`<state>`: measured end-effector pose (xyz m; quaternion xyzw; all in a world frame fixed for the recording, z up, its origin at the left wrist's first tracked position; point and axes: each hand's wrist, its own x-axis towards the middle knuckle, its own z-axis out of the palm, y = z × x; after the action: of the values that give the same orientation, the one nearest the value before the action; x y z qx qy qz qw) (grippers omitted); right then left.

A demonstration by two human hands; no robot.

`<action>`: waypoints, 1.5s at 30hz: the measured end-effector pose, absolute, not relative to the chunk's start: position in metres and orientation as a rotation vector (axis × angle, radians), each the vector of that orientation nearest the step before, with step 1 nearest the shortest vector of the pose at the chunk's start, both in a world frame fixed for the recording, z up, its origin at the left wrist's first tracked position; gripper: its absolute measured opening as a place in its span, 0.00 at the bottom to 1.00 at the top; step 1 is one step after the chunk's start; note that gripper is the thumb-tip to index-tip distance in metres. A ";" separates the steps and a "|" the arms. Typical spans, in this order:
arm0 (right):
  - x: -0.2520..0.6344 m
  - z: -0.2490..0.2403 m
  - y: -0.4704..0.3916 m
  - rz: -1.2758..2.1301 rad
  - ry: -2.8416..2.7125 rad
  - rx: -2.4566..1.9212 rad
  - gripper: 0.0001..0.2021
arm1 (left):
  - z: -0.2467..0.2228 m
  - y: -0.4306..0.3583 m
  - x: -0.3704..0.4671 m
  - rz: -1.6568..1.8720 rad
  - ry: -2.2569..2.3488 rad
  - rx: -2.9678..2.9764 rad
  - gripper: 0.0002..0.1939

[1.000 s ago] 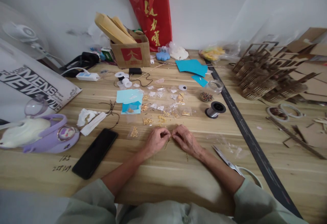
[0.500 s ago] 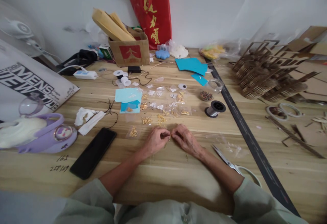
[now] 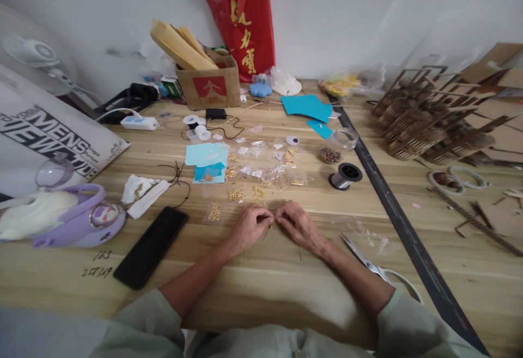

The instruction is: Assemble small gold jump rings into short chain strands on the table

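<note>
My left hand [image 3: 250, 225] is closed, thumb and fingertips pinched together. A short gold beaded strand [image 3: 267, 232] hangs just below its fingertips. My right hand [image 3: 299, 224] faces it in a pinch, the two sets of fingertips nearly touching; what lies between the right fingers is too small to make out. Another bit of gold strand [image 3: 300, 253] trails from under the right hand. Beyond the hands lie small bags of gold beads [image 3: 236, 194], a loose gold heap [image 3: 259, 191] and bags of silver-white pieces [image 3: 256, 173].
Scissors [image 3: 370, 265] lie beside my right forearm, a black phone [image 3: 151, 247] left of my left. A wire spool [image 3: 345, 176] and a jar of dark beads [image 3: 330, 155] stand farther right. Brown wooden-looking frames [image 3: 425, 123] crowd the right; a purple-and-white item [image 3: 77, 213] sits left.
Both hands keep their pinch at nearly the same place on the table. The whole view has shifted slightly. The gold strand below my left fingers hangs a little differently.
</note>
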<state>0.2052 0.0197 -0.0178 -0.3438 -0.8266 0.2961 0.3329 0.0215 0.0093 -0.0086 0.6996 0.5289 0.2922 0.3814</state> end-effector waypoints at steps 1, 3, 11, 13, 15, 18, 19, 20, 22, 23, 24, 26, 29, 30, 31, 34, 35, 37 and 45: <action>0.205 -0.018 0.020 0.771 -2.163 -0.898 0.07 | -0.009 0.009 0.021 0.750 1.347 1.790 0.06; 0.205 -0.018 0.020 0.773 -2.170 -0.898 0.07 | -0.011 0.009 0.021 0.751 1.344 1.805 0.06; 0.207 -0.016 0.021 0.805 -2.171 -0.893 0.08 | -0.010 0.009 0.020 0.753 1.334 1.806 0.06; 0.208 -0.016 0.021 0.813 -2.176 -0.890 0.07 | -0.010 0.009 0.020 0.741 1.340 1.810 0.06; 0.208 -0.017 0.022 0.810 -2.179 -0.887 0.07 | -0.011 0.010 0.020 0.733 1.339 1.816 0.06; 0.208 -0.018 0.022 0.798 -2.183 -0.877 0.06 | -0.013 0.010 0.020 0.746 1.330 1.831 0.06; 0.208 -0.018 0.022 0.795 -2.183 -0.869 0.06 | -0.013 0.010 0.020 0.751 1.327 1.835 0.06; 0.209 -0.019 0.022 0.791 -2.183 -0.861 0.06 | -0.013 0.010 0.020 0.753 1.323 1.838 0.07; 0.209 -0.019 0.023 0.782 -2.188 -0.842 0.06 | -0.012 0.010 0.020 0.746 1.313 1.842 0.07; 0.208 -0.019 0.023 0.777 -2.193 -0.834 0.06 | -0.012 0.010 0.019 0.737 1.309 1.844 0.08; 0.208 -0.018 0.023 0.770 -2.196 -0.827 0.06 | -0.012 0.010 0.019 0.729 1.308 1.846 0.08; 0.208 -0.018 0.023 0.760 -2.203 -0.814 0.07 | -0.011 0.010 0.019 0.712 1.309 1.851 0.08; 0.208 -0.018 0.023 0.764 -2.206 -0.796 0.07 | -0.011 0.010 0.018 0.695 1.312 1.856 0.09; 0.207 -0.018 0.023 0.769 -2.206 -0.794 0.07 | -0.011 0.010 0.018 0.689 1.315 1.856 0.09; 0.207 -0.018 0.023 0.776 -2.205 -0.793 0.06 | -0.010 0.010 0.018 0.684 1.318 1.856 0.09; 0.207 -0.018 0.024 0.791 -2.198 -0.795 0.06 | -0.009 0.010 0.018 0.670 1.319 1.858 0.09; 0.207 -0.018 0.024 0.793 -2.198 -0.793 0.07 | -0.009 0.011 0.018 0.668 1.317 1.861 0.10; 0.207 -0.018 0.024 0.792 -2.202 -0.789 0.07 | -0.009 0.011 0.018 0.668 1.313 1.863 0.10; 0.209 -0.017 0.026 0.789 -2.229 -0.791 0.08 | -0.012 0.010 0.018 0.690 1.333 1.847 0.08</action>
<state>0.2091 0.0264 -0.0166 -0.3006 -0.8475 0.2998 0.3186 0.0180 0.0096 -0.0118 0.7204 0.5201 0.2690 0.3716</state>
